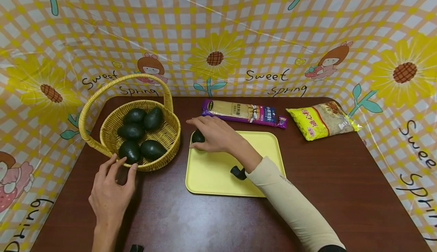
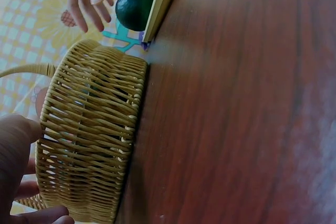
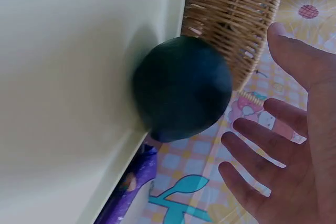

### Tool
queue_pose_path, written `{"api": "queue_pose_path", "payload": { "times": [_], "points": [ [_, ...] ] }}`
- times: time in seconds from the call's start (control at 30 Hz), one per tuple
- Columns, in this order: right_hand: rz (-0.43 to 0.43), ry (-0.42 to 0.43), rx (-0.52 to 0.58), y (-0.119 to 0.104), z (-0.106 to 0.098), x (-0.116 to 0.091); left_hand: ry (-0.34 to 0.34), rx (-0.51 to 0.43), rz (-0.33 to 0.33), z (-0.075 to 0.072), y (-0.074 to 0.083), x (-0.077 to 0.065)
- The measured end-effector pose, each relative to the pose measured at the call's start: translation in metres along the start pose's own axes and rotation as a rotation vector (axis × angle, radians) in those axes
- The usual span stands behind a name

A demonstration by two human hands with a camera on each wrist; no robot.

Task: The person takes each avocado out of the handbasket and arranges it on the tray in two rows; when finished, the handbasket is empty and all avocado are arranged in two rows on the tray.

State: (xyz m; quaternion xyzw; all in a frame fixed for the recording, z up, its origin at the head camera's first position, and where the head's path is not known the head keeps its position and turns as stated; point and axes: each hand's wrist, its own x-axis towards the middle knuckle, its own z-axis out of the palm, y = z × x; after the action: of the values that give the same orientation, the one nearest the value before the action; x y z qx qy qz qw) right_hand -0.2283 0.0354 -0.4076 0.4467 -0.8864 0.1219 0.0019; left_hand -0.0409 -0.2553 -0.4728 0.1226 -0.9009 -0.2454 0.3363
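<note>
On the far left corner of the yellow tray [image 1: 211,180] sits a dark green avocado [image 3: 181,87]. Above it hovers my right hand [image 1: 218,133], fingers spread and thumb apart; a gap shows between palm and avocado in the right wrist view. My left hand [image 1: 112,187] is at the near rim of the yellow wicker basket [image 1: 174,138], with loosely bent fingertips right at the rim beside an avocado [image 1: 129,152]. Several avocados lie inside the basket, one of them at the right [image 1: 152,150]. The basket's tall handle [image 1: 92,100] stands up on its left side.
Behind the tray lies a purple pasta packet [image 1: 239,111]. A yellow noodle bag [image 1: 322,121] is at the table's back right. A patterned cloth [image 1: 218,24] rises behind the brown table [image 1: 191,225]. A small black object [image 1: 238,172] shows by my right wrist, over the tray.
</note>
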Motion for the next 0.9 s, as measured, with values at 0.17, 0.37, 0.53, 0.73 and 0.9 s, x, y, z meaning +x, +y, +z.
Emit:
{"api": "queue_pose_path", "payload": {
  "times": [0.17, 0.37, 0.53, 0.73, 0.9],
  "points": [
    [-0.035, 0.008, -0.014, -0.007, -0.004, 0.008, -0.003, 0.004, 0.007, 0.0, 0.0, -0.001],
    [-0.065, 0.004, -0.018, -0.014, -0.008, 0.017, 0.002, 0.006, 0.006, 0.001, -0.001, -0.001],
    [-0.1, -0.01, -0.043, -0.021, -0.01, 0.026, 0.002, 0.005, 0.006, 0.002, -0.001, -0.001],
    [-0.154, -0.02, -0.046, -0.031, -0.011, 0.038, 0.005, 0.01, 0.009, 0.003, -0.002, -0.001],
    [-0.181, -0.069, -0.059, -0.038, -0.009, 0.048, -0.004, 0.019, -0.006, 0.002, -0.002, -0.001]
  ]
}}
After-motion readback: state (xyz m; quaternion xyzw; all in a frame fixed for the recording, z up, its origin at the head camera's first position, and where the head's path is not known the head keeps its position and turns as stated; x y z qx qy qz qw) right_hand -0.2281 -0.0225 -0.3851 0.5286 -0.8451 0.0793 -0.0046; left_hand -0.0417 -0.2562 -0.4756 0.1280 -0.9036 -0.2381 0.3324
